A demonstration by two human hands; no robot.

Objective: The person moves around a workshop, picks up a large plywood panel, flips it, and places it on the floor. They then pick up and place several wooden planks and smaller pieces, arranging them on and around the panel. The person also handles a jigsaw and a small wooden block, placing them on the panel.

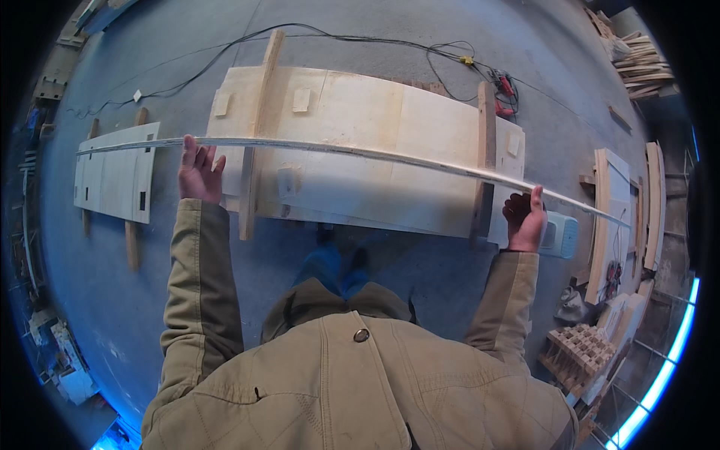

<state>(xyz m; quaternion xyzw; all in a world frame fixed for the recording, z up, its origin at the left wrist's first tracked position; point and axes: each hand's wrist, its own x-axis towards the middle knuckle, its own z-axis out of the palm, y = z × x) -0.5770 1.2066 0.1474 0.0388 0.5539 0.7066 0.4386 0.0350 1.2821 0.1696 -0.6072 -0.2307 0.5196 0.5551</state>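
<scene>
We see pale panel (360, 112) below, long thin board (360, 152) spanning above it, wooden bars (268, 79) lying across panel, probably keeping it flat. Our left hand (200, 171) and right hand (526, 221), part-curled, grip the board well apart, thumbs up, likely because its length needs balancing.

Bare hands: two, left hand (201, 171), right hand (526, 221). Long thin pale wooden board (360, 153), seen edge-on: one. Squared wooden beams (271, 67) crossing broad pale wooden surface (360, 101): two, one left, one right. Small pale rectangular wooden pieces (301, 100) on that surface: at least four. Far left, white panel with dark rectangular openings (112, 180): one; brown wooden supports (133, 247) under it: two. Yellow cable connector (466, 60), far right: one. Pale ribbed plastic box-like object (559, 235), right: one. Round metal jacket button (361, 335), near: one.
</scene>
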